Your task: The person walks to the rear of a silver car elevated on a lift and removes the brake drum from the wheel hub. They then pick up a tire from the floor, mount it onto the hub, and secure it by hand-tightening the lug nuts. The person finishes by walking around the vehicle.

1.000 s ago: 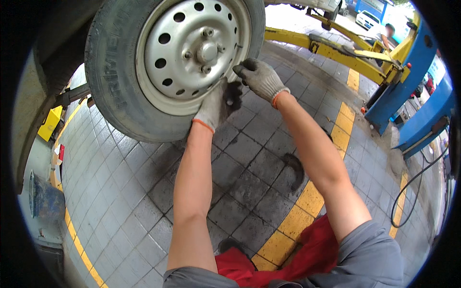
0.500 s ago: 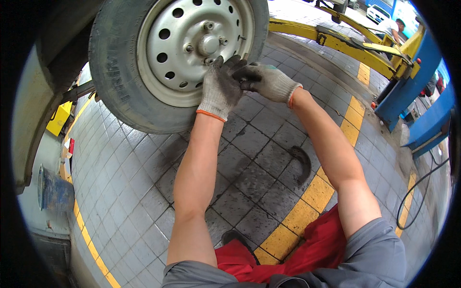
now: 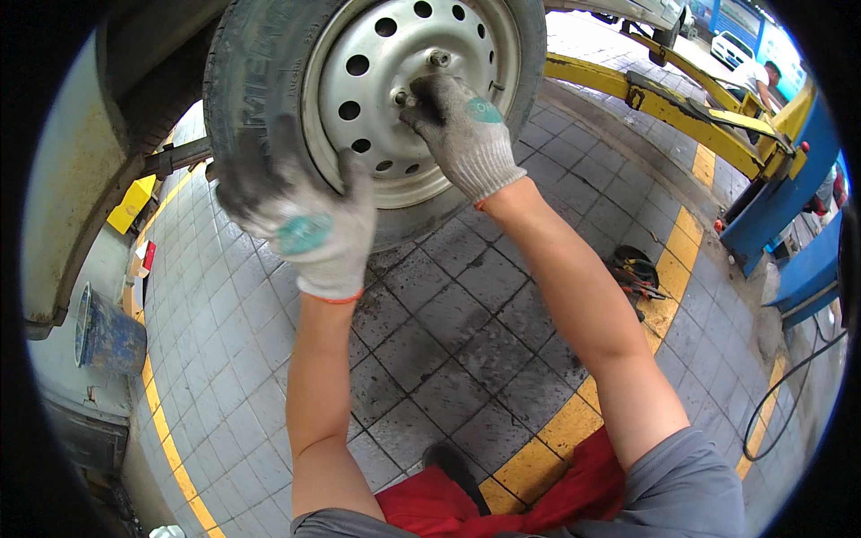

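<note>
A silver steel wheel (image 3: 359, 36) with a dark tire (image 3: 256, 99) stands upright in front of me, beside a vehicle's underside. Metal studs or nuts (image 3: 439, 58) ring its hub. My right hand (image 3: 462, 134), in a grey-white knit glove with blackened fingers, is at the hub. Its fingers are curled over the lower fastener area, and the glove hides what they pinch. My left hand (image 3: 309, 215), in a matching glove, is by the tire's lower left side. Motion blurs it, but the thumb and fingers look spread, with nothing seen in them.
Tools in a dark round dish (image 3: 639, 273) lie on the tiled floor beyond my right forearm. A blue bucket (image 3: 117, 334) stands at left. Yellow lift arms (image 3: 587, 76) and a blue post (image 3: 780, 211) are at right, near a black hose (image 3: 789, 394). Another person (image 3: 760, 82) is far back.
My hands have parted: the left has swung left and down to the tire, the right has moved onto the hub. The view has shifted, and the tool dish has come into sight.
</note>
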Motion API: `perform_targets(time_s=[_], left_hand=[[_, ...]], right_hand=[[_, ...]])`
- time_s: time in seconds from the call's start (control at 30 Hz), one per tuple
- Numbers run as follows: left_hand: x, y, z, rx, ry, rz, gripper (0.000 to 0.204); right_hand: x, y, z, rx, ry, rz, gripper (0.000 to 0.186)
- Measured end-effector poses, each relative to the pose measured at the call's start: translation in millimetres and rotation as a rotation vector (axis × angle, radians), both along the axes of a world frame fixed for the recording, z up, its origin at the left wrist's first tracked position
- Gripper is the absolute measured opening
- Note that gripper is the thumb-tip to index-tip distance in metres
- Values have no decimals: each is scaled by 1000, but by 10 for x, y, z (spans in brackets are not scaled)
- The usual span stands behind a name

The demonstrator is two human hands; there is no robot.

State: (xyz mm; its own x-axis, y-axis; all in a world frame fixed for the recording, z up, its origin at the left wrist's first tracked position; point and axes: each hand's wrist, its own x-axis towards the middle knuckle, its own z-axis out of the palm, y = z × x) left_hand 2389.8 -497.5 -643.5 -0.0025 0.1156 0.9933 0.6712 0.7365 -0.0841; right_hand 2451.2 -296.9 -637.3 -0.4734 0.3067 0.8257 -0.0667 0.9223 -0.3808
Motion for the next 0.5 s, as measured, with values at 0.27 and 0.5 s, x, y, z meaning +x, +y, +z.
perform_targets(time_s=[0.27, 0.5], left_hand=[[-251, 64, 467, 57, -19, 78, 78], [65, 49, 1299, 234, 358, -455, 42]], right_hand=[[-71, -24, -44, 95, 51, -95, 35], [-143, -71, 135, -16, 103, -148, 32]])
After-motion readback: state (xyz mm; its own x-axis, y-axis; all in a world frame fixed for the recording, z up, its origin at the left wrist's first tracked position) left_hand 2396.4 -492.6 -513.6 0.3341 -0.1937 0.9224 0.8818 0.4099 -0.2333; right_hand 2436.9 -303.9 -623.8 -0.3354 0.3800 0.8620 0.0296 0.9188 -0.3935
